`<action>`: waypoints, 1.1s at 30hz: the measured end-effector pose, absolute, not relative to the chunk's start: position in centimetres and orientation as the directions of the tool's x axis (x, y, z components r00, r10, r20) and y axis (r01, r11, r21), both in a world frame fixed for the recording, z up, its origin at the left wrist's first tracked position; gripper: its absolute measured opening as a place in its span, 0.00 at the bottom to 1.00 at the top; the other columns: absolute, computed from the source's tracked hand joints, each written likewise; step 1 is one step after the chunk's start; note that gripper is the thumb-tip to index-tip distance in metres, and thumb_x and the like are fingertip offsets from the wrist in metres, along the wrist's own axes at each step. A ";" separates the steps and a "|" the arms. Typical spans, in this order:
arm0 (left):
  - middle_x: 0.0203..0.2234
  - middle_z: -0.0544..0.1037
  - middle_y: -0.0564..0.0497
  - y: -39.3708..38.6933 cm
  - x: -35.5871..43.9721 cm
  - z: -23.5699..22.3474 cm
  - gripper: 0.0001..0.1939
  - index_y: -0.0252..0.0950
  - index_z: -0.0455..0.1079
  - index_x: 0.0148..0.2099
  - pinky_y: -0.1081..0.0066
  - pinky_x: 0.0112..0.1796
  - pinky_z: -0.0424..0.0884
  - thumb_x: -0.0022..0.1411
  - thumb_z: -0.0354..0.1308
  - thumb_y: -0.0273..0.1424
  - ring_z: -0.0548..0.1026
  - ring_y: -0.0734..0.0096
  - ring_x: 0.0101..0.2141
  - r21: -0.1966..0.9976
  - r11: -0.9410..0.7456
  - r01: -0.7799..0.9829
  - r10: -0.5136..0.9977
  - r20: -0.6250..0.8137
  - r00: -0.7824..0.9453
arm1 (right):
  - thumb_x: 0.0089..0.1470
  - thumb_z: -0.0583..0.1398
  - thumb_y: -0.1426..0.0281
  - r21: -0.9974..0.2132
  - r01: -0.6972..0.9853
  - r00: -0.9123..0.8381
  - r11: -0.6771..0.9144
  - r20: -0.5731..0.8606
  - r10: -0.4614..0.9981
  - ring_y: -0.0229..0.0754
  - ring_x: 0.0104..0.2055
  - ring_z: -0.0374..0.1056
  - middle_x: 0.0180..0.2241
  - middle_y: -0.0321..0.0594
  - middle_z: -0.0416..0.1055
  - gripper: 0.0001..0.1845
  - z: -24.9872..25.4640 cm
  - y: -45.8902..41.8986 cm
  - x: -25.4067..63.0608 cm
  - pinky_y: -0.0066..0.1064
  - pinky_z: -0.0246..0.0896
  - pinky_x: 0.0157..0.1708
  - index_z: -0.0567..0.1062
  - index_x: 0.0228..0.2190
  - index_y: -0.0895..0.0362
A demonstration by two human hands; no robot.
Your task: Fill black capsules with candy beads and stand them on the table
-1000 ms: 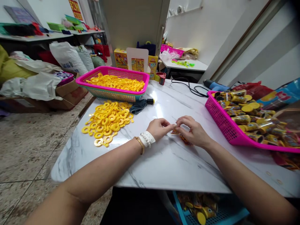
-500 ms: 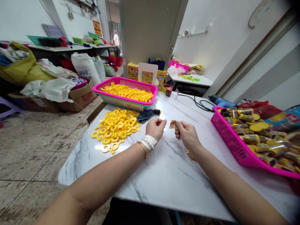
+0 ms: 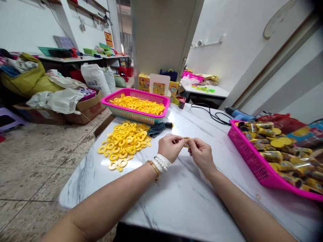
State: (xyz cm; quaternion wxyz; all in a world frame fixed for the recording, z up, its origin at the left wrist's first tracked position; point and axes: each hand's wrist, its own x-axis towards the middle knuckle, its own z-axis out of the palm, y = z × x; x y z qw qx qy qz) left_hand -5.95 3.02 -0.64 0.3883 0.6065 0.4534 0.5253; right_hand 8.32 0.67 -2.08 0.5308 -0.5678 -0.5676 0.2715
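Note:
My left hand [image 3: 171, 146] and my right hand [image 3: 201, 153] meet above the white marble table [image 3: 176, 188], fingers pinched together on a small orange-and-yellow printed piece [image 3: 186, 141] held between them. Most of that piece is hidden by my fingertips. To the left of my left hand lies a loose pile of yellow plastic rings [image 3: 123, 141] on the tabletop. A dark cloth with a black-and-yellow tool [image 3: 158, 127] lies just beyond the pile.
A pink basket of yellow rings [image 3: 137, 105] stands at the table's far left. A pink basket of yellow-labelled tubes [image 3: 275, 153] fills the right side. A black cable [image 3: 209, 112] and a blue tool [image 3: 237, 114] lie behind. Bags and boxes [image 3: 63, 97] crowd the floor at left.
My hands, apart half a second ago with the right one alone holding the small piece up, have come together on it. The view has tilted up slightly.

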 end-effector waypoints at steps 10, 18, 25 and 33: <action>0.19 0.75 0.54 5.0 -6.3 -1.7 0.08 0.34 0.74 0.27 0.77 0.21 0.62 0.52 0.65 0.34 0.68 0.78 0.18 0.998 -0.032 -0.061 0.999 0.034 0.024 | 0.60 0.52 0.52 -0.879 0.423 0.101 0.218 0.285 0.953 0.37 0.23 0.63 0.21 0.38 0.69 0.26 -2.1 6.0 8.9 0.28 0.58 0.22 0.74 0.24 0.58; 0.15 0.72 0.53 6.5 -7.7 -0.8 0.07 0.30 0.74 0.30 0.78 0.14 0.46 0.52 0.67 0.29 0.60 0.83 0.12 0.935 0.286 -0.209 0.957 -0.270 0.102 | 0.38 0.67 0.72 -0.814 0.538 -0.018 0.218 0.247 0.969 0.43 0.35 0.72 0.34 0.38 0.78 0.17 -2.6 15.8 7.3 0.36 0.68 0.40 0.80 0.35 0.53; 0.22 0.75 0.50 7.2 -8.0 -0.8 0.04 0.27 0.73 0.31 0.81 0.14 0.45 0.55 0.64 0.24 0.61 0.88 0.14 0.822 0.460 -0.337 0.886 -0.401 0.232 | 0.47 0.63 0.67 -0.885 0.443 0.015 0.144 0.167 0.986 0.43 0.33 0.75 0.34 0.41 0.77 0.14 -1.6 9.6 10.9 0.37 0.71 0.38 0.78 0.38 0.56; 0.24 0.72 0.51 6.1 -7.0 -0.8 0.06 0.26 0.72 0.35 0.85 0.12 0.42 0.62 0.54 0.19 0.57 0.91 0.13 0.699 0.591 -0.403 0.796 -0.425 0.430 | 0.44 0.69 0.66 -0.985 -0.169 0.034 0.025 0.020 0.999 0.44 0.37 0.76 0.39 0.42 0.78 0.17 -0.3 1.2 11.3 0.38 0.72 0.42 0.78 0.38 0.57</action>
